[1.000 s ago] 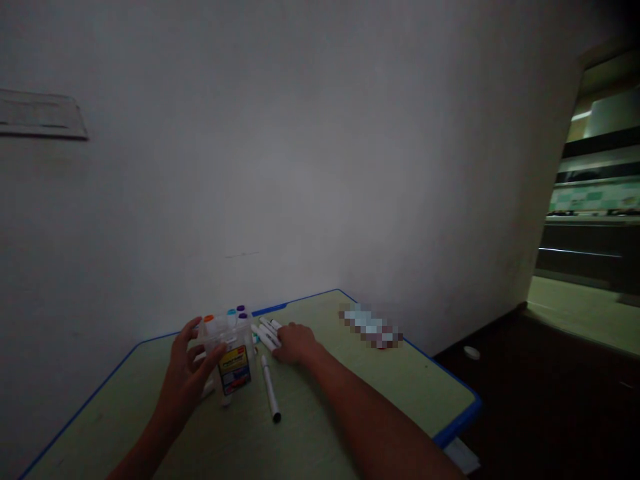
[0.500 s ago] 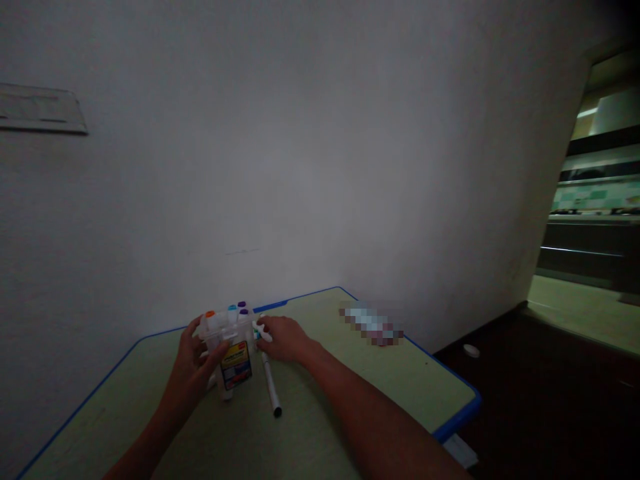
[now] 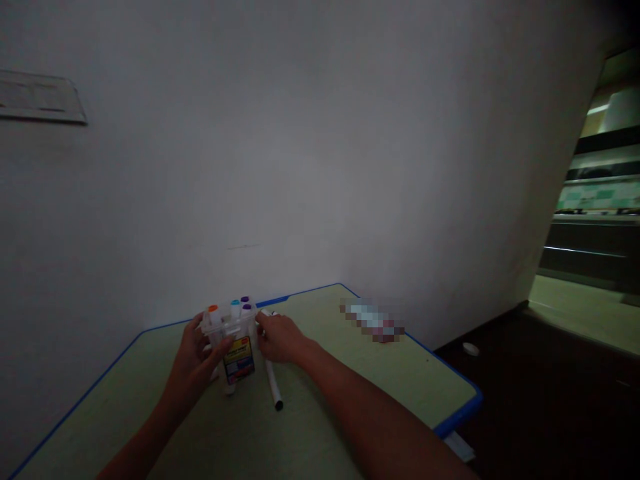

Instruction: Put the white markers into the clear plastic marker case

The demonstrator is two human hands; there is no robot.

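A clear plastic marker box [image 3: 230, 328] stands tilted slightly over the table, with my left hand [image 3: 196, 353] wrapped round its left side and thumb on the front. Its front bears a yellow and dark label [image 3: 239, 359]. Inside are several upright markers, among them an orange-ended marker [image 3: 213, 312], a light-blue-ended one [image 3: 235, 306] and two purple-ended ones. At the box's right side my right hand [image 3: 280, 338] has its fingers closed on a white marker [image 3: 267, 312], mostly hidden by the fingers. Below that hand a white marker with a black end [image 3: 274, 387] lies on the table.
The pale green table [image 3: 350, 387] has a blue edge and meets a grey wall [image 3: 310, 167]. A blurred-out item [image 3: 373, 320] lies toward its right side. Under the box, part of another white marker [image 3: 229, 389] shows. A small white round object [image 3: 471, 349] is on the dark floor.
My right hand has turned, and the white and green marker seen in its fingers is now largely hidden behind them. My left hand keeps hold of the box, and the view has shifted slightly.
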